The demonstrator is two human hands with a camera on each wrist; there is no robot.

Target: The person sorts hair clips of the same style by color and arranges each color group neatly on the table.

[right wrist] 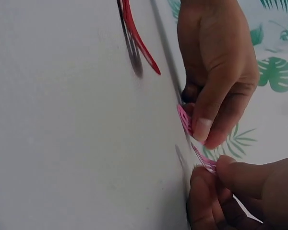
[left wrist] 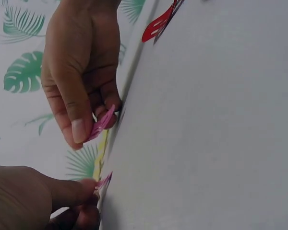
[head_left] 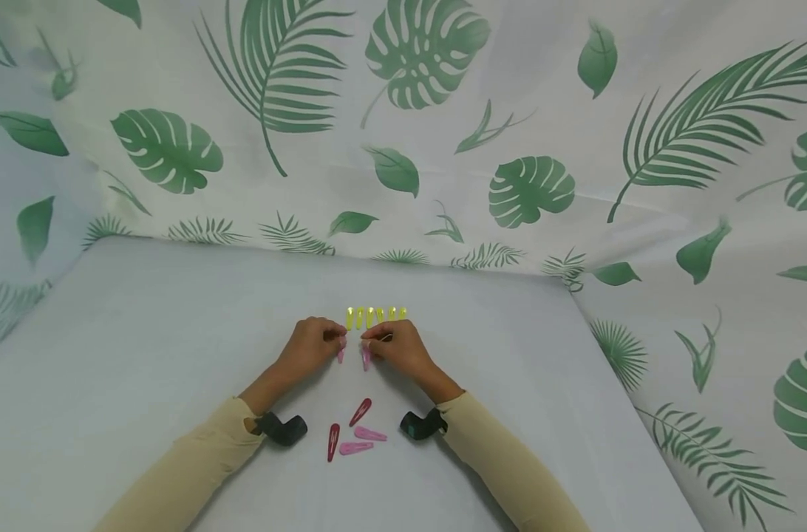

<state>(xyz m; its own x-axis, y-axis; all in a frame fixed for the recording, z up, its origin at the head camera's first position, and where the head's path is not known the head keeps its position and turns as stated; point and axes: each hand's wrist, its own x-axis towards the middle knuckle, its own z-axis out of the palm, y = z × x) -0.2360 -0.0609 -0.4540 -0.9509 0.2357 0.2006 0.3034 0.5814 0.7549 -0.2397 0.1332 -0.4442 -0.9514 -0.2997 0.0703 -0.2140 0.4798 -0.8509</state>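
Observation:
In the head view my left hand pinches a pink snap hair clip between thumb and fingers. A second pink hair clip is pinched in my right hand, a short gap to the right. Both clips point down towards me. Just beyond the hands stands a row of several yellow hair clips, partly hidden by the fingers. Nearer to me lie two red hair clips and two loose pink hair clips. The right wrist view shows the right hand's clip held at the tips of thumb and finger.
A white tabletop lies under everything. Behind it and along the sides hangs a white cloth printed with green leaves. Black wrist cameras jut inward from both wrists, either side of the loose clips.

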